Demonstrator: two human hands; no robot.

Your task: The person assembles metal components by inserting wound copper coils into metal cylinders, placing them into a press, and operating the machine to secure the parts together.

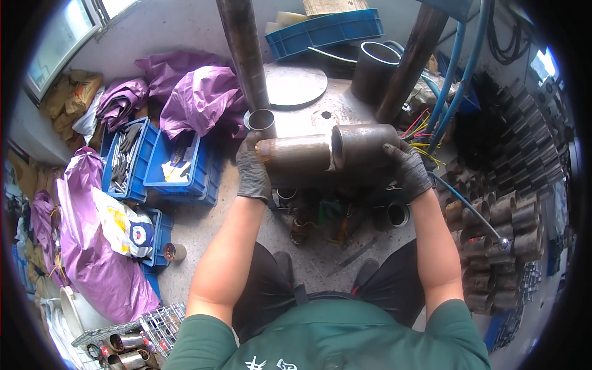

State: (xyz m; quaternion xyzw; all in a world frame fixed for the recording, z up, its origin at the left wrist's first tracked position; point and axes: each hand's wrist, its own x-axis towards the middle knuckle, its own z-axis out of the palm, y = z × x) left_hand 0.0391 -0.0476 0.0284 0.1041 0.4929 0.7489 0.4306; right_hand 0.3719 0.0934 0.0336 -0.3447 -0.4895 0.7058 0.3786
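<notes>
My left hand (253, 169), in a dark grey work glove, is closed on the outer end of a narrower, brownish metal cylinder (296, 153). My right hand (409, 169), gloved alike, grips the far right end of a wider, darker metal tube (365, 147). Both pieces lie level and end to end in front of me, meeting at the tube's pale rim. Whether the cylinder reaches inside the tube or is joined to it, I cannot tell. A short open pipe (261, 121) stands just beyond my left hand.
Two dark posts (243, 52) (414, 61) rise from a metal worktable (345, 102) bearing a round plate (296, 85) and an upright tube (374, 71). Blue crates (179, 176) and purple sheeting (102, 246) lie left. Stacked metal tubes (493, 240) and a blue hose (459, 196) are right.
</notes>
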